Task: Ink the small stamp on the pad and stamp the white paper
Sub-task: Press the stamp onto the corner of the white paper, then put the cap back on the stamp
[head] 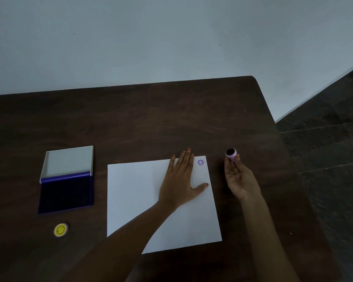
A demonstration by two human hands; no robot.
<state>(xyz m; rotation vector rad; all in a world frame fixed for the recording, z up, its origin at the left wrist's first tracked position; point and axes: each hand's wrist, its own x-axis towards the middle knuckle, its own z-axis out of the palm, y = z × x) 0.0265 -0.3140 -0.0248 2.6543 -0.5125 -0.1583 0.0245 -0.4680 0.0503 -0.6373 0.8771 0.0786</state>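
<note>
Ink pad (66,180) left of paper (143,200)

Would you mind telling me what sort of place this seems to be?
Probably a plain indoor room: a dark wooden table pushed against a bare pale wall, with dark tiled floor to the right.

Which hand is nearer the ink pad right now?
Left. The left hand lies flat on the white paper, just right of the ink pad. The right hand holds the small stamp beyond the paper's right edge.
</note>
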